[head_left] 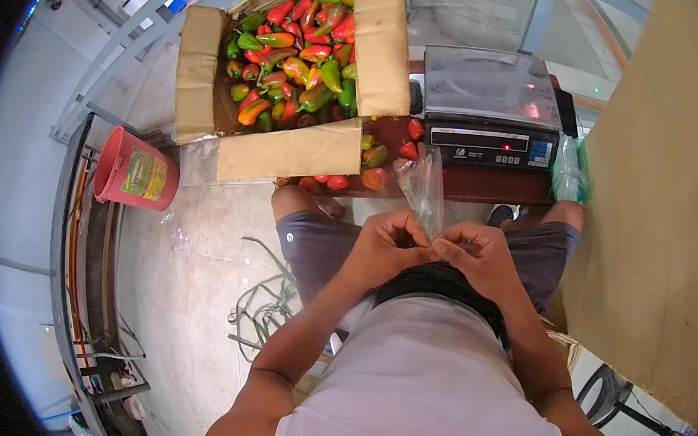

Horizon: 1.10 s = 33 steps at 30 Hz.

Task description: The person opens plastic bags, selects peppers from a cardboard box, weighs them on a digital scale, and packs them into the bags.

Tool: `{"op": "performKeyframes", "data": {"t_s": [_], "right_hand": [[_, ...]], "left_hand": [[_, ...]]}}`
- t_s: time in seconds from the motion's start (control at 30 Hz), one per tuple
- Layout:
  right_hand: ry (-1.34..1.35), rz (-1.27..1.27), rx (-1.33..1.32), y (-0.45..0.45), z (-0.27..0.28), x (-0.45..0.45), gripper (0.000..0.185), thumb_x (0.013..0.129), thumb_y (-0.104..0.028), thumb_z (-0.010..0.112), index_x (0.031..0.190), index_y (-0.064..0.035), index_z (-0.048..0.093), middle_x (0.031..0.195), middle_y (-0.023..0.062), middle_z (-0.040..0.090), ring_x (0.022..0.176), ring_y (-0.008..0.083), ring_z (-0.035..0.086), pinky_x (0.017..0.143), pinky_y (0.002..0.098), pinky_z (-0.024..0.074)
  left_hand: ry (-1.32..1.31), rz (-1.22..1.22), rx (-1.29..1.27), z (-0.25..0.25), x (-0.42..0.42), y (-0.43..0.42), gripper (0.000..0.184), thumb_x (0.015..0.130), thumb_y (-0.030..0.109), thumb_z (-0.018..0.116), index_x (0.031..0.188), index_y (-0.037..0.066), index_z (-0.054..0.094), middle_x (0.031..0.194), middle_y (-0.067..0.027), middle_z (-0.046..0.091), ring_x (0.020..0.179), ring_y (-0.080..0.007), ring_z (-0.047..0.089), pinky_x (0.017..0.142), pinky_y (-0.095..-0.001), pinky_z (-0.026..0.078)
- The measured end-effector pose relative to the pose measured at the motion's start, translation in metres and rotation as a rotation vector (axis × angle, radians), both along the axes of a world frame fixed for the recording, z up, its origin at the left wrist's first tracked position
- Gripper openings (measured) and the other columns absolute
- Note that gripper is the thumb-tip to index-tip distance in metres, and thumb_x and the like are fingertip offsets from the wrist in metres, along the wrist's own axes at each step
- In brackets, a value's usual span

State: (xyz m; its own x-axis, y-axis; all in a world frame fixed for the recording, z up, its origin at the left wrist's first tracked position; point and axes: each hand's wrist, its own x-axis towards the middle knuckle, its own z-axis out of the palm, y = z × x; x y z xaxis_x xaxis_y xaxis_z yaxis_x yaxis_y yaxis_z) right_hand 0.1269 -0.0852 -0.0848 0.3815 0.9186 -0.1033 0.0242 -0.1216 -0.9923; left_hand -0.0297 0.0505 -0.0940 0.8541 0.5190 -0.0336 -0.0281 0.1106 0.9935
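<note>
Both my hands meet in front of my waist at the near end of a clear plastic bag (426,190). My left hand (389,237) pinches one side of the bag's edge, thumb against fingers. Close beside it, my right hand (473,253) pinches the other side. The bag stretches away from me toward the bench, where it lies near a few red peppers (410,150). Whether anything is inside the bag I cannot tell. Beyond my hands stands a digital scale (491,139) with a flat metal pan and a lit red mark on its display.
An open cardboard box (288,152) full of red, green and orange peppers (298,53) stands at the back left. A pink bucket (119,164) is at the left. Green strapping (260,310) lies tangled on the floor. Bags (570,170) hang by the scale; a wooden panel (669,207) rises at right.
</note>
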Motion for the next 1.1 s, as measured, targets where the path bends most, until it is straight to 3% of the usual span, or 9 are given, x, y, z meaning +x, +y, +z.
{"op": "performKeyframes", "data": {"t_s": [0.13,0.33,0.53,0.63,0.73,0.83,0.93,1.03,1.1], "right_hand": [[0.222,0.099,0.0,0.002,-0.012,0.007,0.026,0.097,-0.027,0.069,0.093,-0.0013,0.071,0.085,-0.0009,0.067,0.073,0.006,0.058,0.069,0.0228,0.049],[0.516,0.001,0.234,0.0,-0.026,0.008,0.019,0.102,-0.025,0.061,0.101,-0.0056,0.06,0.088,-0.0018,0.062,0.073,0.0086,0.058,0.07,0.0231,0.0487],[0.8,-0.051,0.334,0.013,-0.051,0.004,0.02,0.099,-0.019,0.066,0.11,-0.0093,0.053,0.079,-0.0036,0.054,0.068,0.0071,0.054,0.06,0.0224,0.0452],[0.143,0.002,0.168,0.009,-0.038,0.011,0.025,0.091,-0.011,0.074,0.107,-0.0084,0.055,0.076,-0.0034,0.054,0.068,0.0049,0.053,0.057,0.0214,0.0421],[-0.266,-0.176,0.142,0.014,-0.048,0.02,0.027,0.082,0.0,0.077,0.1,-0.0063,0.058,0.076,-0.0023,0.056,0.068,0.0044,0.052,0.06,0.0206,0.0424],[-0.24,-0.309,0.179,0.019,-0.045,0.03,0.018,0.081,0.004,0.071,0.093,-0.0044,0.06,0.08,-0.0005,0.061,0.07,0.0052,0.053,0.063,0.0217,0.0449],[-0.278,-0.448,0.155,0.02,-0.049,0.032,0.014,0.082,0.005,0.068,0.088,-0.0046,0.06,0.084,0.0011,0.064,0.072,0.0063,0.056,0.066,0.0237,0.048],[0.203,-0.366,0.341,0.023,-0.075,0.032,0.014,0.088,0.002,0.068,0.086,-0.0062,0.057,0.085,0.0014,0.064,0.075,0.0073,0.059,0.067,0.0251,0.0499],[0.821,-0.218,0.351,0.019,-0.074,0.031,0.017,0.087,0.002,0.069,0.086,-0.0076,0.055,0.084,0.0013,0.063,0.074,0.0092,0.059,0.068,0.0263,0.05]], "left_hand": [[-0.037,0.009,-0.088,-0.009,-0.002,-0.006,0.025,0.082,-0.006,0.077,0.077,0.007,0.056,0.08,-0.0002,0.064,0.074,-0.0083,0.061,0.069,-0.0238,0.052],[-0.13,0.089,-0.593,-0.032,-0.007,0.001,0.021,0.089,-0.001,0.07,0.081,0.008,0.053,0.082,-0.0025,0.063,0.073,-0.0119,0.063,0.064,-0.0242,0.052],[-0.116,0.334,-0.553,-0.026,0.008,-0.016,0.018,0.091,-0.001,0.066,0.09,0.011,0.052,0.088,-0.0025,0.064,0.074,-0.0139,0.064,0.061,-0.0253,0.051],[-0.257,0.38,-0.655,-0.028,0.012,-0.012,0.018,0.092,-0.001,0.065,0.092,0.012,0.052,0.09,-0.001,0.063,0.077,-0.0128,0.064,0.061,-0.0243,0.049],[-0.329,0.272,-0.744,-0.02,0.009,-0.012,0.02,0.091,-0.001,0.066,0.09,0.012,0.052,0.087,0.0009,0.061,0.078,-0.0109,0.062,0.062,-0.024,0.046],[-0.087,0.185,-0.435,-0.027,0.006,-0.014,0.018,0.091,0.001,0.067,0.093,0.012,0.054,0.085,0.0021,0.058,0.075,-0.0093,0.059,0.061,-0.024,0.043],[0.217,0.196,0.24,-0.029,0.008,-0.012,0.016,0.09,0.002,0.067,0.099,0.012,0.058,0.083,0.0027,0.055,0.072,-0.008,0.055,0.062,-0.0234,0.043],[0.175,0.28,0.418,-0.059,0.013,0.004,0.013,0.093,0.006,0.064,0.105,0.011,0.061,0.083,0.0031,0.058,0.071,-0.008,0.058,0.062,-0.0235,0.048],[0.097,0.415,-0.238,-0.049,0.019,0.005,0.009,0.096,0.01,0.062,0.104,0.011,0.061,0.085,0.0026,0.061,0.073,-0.0087,0.06,0.064,-0.0257,0.052]]}}
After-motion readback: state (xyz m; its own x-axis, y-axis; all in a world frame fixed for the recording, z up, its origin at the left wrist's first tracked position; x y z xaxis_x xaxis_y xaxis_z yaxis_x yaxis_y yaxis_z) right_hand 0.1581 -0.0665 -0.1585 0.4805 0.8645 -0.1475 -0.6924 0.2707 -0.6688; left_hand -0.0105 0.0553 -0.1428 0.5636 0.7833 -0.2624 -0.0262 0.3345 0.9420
